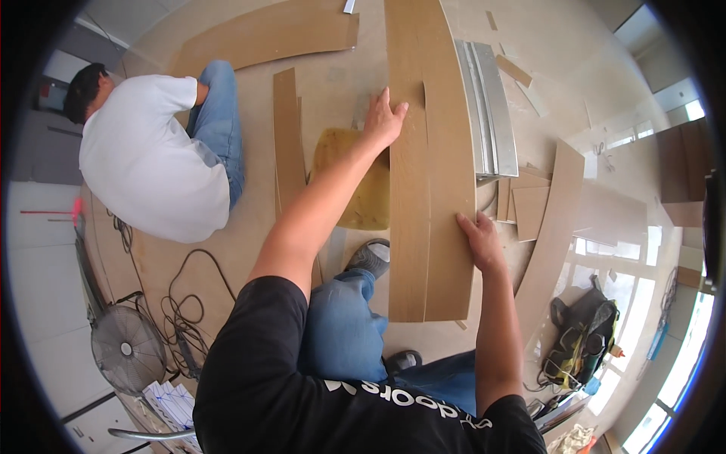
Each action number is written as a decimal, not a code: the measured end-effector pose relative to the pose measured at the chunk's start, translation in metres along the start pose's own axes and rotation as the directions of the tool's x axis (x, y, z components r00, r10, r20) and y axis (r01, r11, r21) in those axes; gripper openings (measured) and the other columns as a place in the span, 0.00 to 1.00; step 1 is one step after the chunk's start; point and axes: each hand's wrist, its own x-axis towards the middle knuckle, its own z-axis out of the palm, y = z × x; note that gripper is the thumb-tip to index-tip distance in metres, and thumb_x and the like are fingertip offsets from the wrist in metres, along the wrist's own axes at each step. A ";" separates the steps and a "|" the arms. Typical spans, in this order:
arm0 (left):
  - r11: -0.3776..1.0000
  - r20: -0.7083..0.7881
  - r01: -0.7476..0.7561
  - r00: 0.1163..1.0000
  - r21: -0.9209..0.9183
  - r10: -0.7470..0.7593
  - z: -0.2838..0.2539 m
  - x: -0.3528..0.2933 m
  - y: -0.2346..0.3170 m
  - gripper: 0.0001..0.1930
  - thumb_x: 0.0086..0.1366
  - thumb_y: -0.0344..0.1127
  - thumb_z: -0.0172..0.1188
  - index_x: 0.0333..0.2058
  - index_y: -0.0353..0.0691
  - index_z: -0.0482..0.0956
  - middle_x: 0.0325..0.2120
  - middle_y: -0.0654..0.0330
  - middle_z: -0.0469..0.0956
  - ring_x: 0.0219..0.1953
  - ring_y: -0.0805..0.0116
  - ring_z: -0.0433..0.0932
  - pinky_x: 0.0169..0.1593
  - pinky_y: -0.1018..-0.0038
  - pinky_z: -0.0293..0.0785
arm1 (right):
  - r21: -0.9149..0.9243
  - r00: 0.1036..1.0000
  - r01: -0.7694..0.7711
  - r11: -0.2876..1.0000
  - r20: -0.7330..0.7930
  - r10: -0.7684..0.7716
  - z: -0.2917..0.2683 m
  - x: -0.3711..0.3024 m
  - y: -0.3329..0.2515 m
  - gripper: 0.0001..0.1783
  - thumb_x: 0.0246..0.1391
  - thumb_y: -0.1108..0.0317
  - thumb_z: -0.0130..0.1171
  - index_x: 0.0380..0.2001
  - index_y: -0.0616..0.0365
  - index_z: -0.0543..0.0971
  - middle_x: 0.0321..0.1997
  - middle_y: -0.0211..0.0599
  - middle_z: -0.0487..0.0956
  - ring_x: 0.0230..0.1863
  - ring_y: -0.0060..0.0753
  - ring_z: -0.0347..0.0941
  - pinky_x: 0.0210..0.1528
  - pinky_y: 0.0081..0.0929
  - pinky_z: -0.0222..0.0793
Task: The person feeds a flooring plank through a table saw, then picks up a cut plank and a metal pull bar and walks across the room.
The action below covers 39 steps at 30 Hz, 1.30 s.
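Two long wood-look planks [408,250] lie side by side lengthwise in front of me, with a narrow seam between them. My left hand [384,121] holds the left edge farther away, thumb and forefinger apart on the board. Nearer to me, my right hand [482,240] grips the right edge with its thumb at the top. The fingers beneath the edges are hidden. Under the planks, to the right, sits a ribbed silver metal piece [488,113]. A worn yellow block [367,200] shows at their left side, partly covered by my left arm.
A person in a white shirt [159,159] sits low at the left. Loose boards lie around, including a long strip [552,212] and a wide panel [280,30]. At the lower left are a fan [127,348] and tangled cables [185,306]. A tool bag [582,337] is at the right.
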 end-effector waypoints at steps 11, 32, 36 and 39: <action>1.000 0.015 -0.026 1.000 -0.015 0.026 0.013 -0.031 0.013 0.37 0.68 0.49 0.56 0.66 0.27 0.56 0.63 0.31 0.59 0.64 0.35 0.63 0.66 0.54 0.63 | 0.245 1.000 -0.015 0.969 -0.014 0.019 -0.007 -0.021 0.037 0.18 0.61 0.61 0.62 0.46 0.65 0.78 0.41 0.38 0.84 0.40 0.26 0.78 0.43 0.27 0.75; 1.000 -0.011 -0.010 1.000 0.006 0.010 0.006 0.005 0.010 0.38 0.69 0.53 0.54 0.67 0.30 0.58 0.63 0.35 0.60 0.65 0.41 0.62 0.67 0.57 0.61 | 0.323 0.998 -0.060 0.944 0.002 0.062 0.006 -0.050 0.050 0.18 0.61 0.60 0.63 0.43 0.66 0.78 0.37 0.38 0.83 0.37 0.25 0.77 0.40 0.26 0.74; 0.995 -0.081 -0.058 0.995 0.086 0.065 0.004 -0.009 0.004 0.38 0.69 0.53 0.54 0.67 0.30 0.57 0.65 0.33 0.57 0.66 0.39 0.61 0.68 0.56 0.61 | 0.239 0.998 -0.052 0.970 -0.017 0.057 0.009 -0.063 0.049 0.16 0.62 0.62 0.62 0.43 0.66 0.78 0.38 0.37 0.83 0.36 0.22 0.77 0.40 0.24 0.74; 0.999 -0.074 -0.052 0.996 0.016 0.053 0.005 -0.021 0.013 0.35 0.69 0.46 0.57 0.64 0.23 0.60 0.61 0.26 0.59 0.63 0.33 0.63 0.66 0.54 0.63 | 0.313 0.997 -0.071 0.947 0.008 0.072 0.008 -0.070 0.056 0.14 0.63 0.64 0.61 0.43 0.67 0.78 0.39 0.36 0.83 0.37 0.21 0.77 0.40 0.24 0.74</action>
